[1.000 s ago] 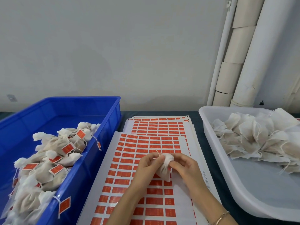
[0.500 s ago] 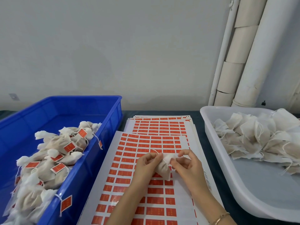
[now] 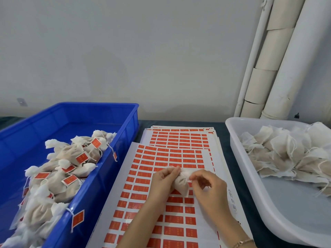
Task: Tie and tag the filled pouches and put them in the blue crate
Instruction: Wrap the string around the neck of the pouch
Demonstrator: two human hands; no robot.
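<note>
Where the two hands meet, low and just right of centre, one filled pouch [image 3: 181,184] is held above the label sheets [image 3: 179,145].

- Left hand [image 3: 165,179]: fingers curled round the pouch's left side, fingertips at its gathered top.
- Right hand [image 3: 207,187]: fingers curled, thumb and forefinger pinching the gathered neck from the right. Whether a string lies between them cannot be told.
- Pouch: pale cloth, plump end pointing toward the bottom of the frame, partly hidden by both hands.
- Blue crate [image 3: 133,120]: left of frame, just beside the sheets. Its right wall stands between the held pouch and the heap inside.
- Tagged pouches [image 3: 71,158]: a heap in the crate, tied, with red tags, piled along its right side and toward the lower left corner.
- Loose tag [image 3: 78,219]: red, on a string, hanging over the crate's rim at lower left.
- Label sheets: a stack in the centre, between crate and tub, with rows of red rectangles. The top sheet overlaps those behind, and the forearms cover part of its lower half.
- White tub [image 3: 268,203]: right of frame.
- Untied pouches [image 3: 286,154]: pale, with loose strings, heaped at the tub's upper end.
- Dark table cover [image 3: 222,133]: a strip showing between sheets and tub.
- Pipes [image 3: 268,68]: pale, upper right, against the wall.
- Bracelet [image 3: 240,243]: on the right wrist, at the bottom edge.
</note>
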